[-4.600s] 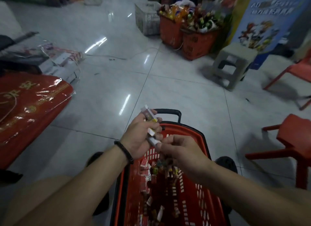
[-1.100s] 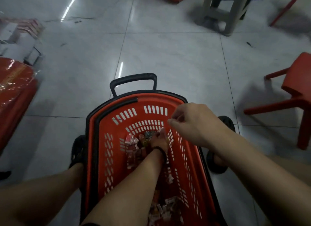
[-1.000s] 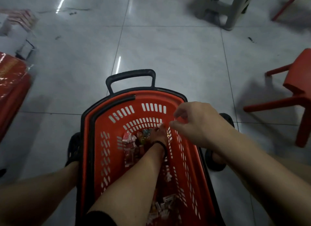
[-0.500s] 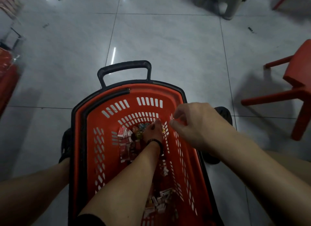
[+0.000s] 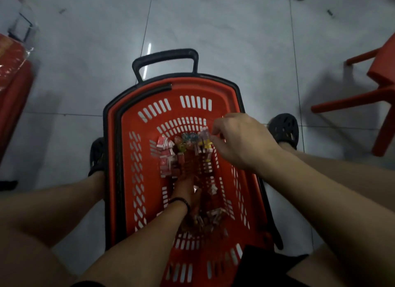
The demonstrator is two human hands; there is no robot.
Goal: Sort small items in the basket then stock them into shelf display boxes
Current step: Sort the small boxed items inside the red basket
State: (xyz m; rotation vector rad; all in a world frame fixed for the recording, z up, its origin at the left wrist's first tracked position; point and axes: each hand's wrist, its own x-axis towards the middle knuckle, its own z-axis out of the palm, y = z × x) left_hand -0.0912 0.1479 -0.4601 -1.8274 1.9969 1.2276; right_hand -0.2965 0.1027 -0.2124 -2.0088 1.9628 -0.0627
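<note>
Spill risk: small wrapped packets (image 5: pixel 165 156) heaped at 12 o'clock in red slotted plastic basket (image 5: pixel 136 150); left hand (image 5: pixel 186 184) at heap's 6 o'clock, grip unreadable; right hand (image 5: pixel 239 141) curled, pinching several, liable to drop.

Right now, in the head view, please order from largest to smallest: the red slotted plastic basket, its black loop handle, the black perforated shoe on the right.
1. red slotted plastic basket
2. black loop handle
3. black perforated shoe; the leg hides part of it, so this rank is unsure.
</note>
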